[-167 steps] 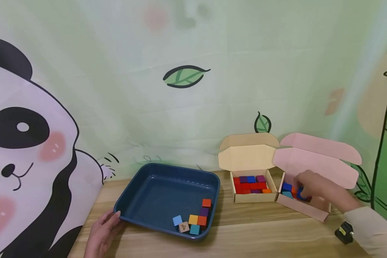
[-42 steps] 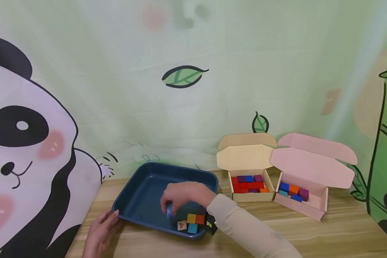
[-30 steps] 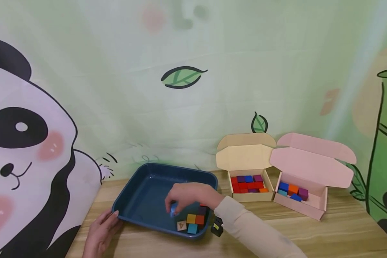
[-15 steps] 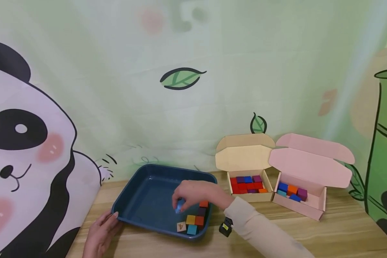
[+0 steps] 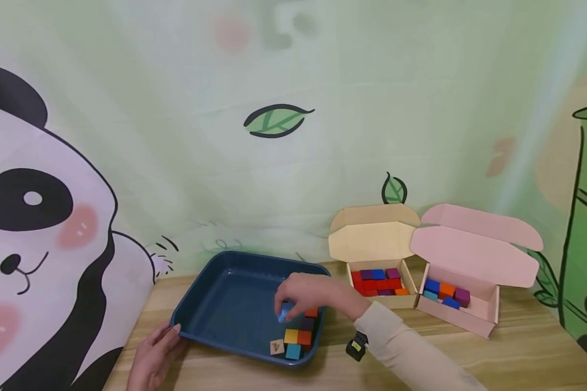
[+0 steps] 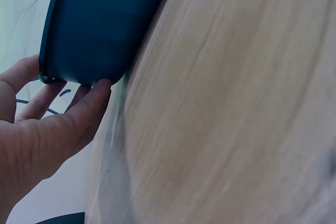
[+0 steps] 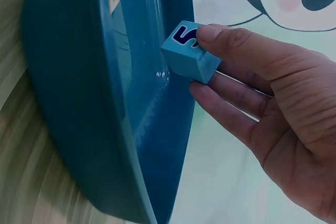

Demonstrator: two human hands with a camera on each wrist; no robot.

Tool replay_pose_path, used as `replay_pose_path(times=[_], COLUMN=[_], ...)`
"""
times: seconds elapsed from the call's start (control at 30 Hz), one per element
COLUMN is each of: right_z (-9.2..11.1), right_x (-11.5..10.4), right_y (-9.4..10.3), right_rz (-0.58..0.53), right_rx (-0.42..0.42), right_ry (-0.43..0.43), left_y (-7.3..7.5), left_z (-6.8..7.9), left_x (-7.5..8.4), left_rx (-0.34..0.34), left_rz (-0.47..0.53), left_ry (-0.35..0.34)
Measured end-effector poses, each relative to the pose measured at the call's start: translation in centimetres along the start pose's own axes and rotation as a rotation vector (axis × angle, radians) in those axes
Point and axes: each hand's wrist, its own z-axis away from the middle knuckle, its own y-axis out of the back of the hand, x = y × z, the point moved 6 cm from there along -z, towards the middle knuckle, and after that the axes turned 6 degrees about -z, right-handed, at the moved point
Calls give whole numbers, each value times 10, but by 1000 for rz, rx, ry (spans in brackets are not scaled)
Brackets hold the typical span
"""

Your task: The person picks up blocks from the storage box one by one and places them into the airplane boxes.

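Note:
My right hand (image 5: 305,296) pinches a light blue cube (image 7: 189,51) between thumb and fingers, above the right part of the dark blue tray (image 5: 235,352). A dark "5" marks one face of the cube in the right wrist view. Below it in the tray sit a plain wooden cube (image 5: 277,347) with a "4", a teal cube (image 5: 293,352), a yellow cube (image 5: 291,336) and several orange and purple ones along the right wall. My left hand (image 5: 154,355) touches the tray's front left corner, fingertips on its rim and outer wall (image 6: 105,35), fingers fairly straight.
A cream box (image 5: 383,301) with red, purple, blue and orange cubes stands right of the tray, lid up. Beside it is an open-lidded pink box (image 5: 457,317) holding several cubes on its left side. A printed cloth backdrop (image 5: 200,163) hangs behind the wooden table (image 5: 420,353).
My right hand has left the pink box, picked the light blue cube off the tray floor and carried it rightward over the tray. The wooden cube now sits straighter. My left hand stays at the corner.

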Motion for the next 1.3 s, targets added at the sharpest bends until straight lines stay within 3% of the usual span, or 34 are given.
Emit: replay_pose_path(times=[0.53, 0.77, 0.97, 1.13, 1.3], right_z=[52, 96, 132, 160, 187], right_x=[16, 36, 52, 60, 69], right_y=[14, 18, 23, 29, 36], right_rz=[-45, -117, -103, -77, -69], right_rx=[84, 187, 269, 293, 294], right_ry=[-63, -138, -130, -152, -246], left_y=[4, 3, 3, 5, 4], left_z=[-1, -3, -6, -5, -3], left_x=[-5, -5, -2, -3, -2], left_rx=[15, 7, 10, 23, 15], left_rz=[1, 5, 9, 14, 14], left_ry=[7, 37, 23, 25, 2])
